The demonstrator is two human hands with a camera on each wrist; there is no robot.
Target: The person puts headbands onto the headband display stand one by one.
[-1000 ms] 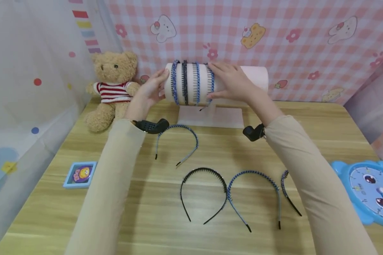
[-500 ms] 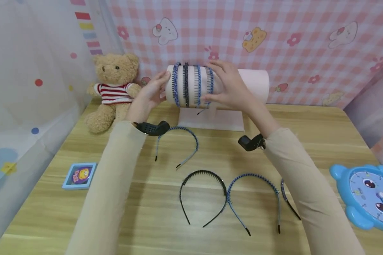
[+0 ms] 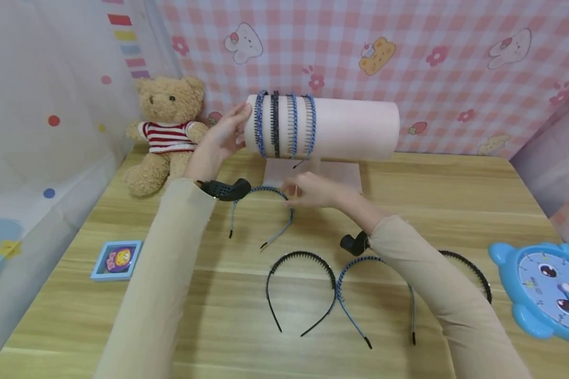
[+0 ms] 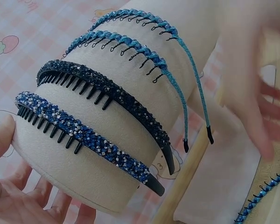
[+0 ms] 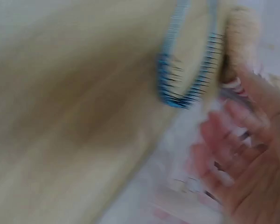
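Roll (image 3: 355, 129) held by left hand (image 3: 222, 138); in front of it, the headband (image 3: 267, 188) is flanked, right side, by right hand (image 3: 314, 189), empty, unclosed.

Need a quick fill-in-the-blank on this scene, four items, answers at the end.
1. The left hand holds the end of a pale cylinder carrying ____ headbands.
2. Counting outward from that hand, the black headband sits ____ on the cylinder.
3. The right hand is nearest a tabletop headband coloured ____.
4. The teddy bear wears stripes of white and ____.

Missing words: four; second; blue; red.
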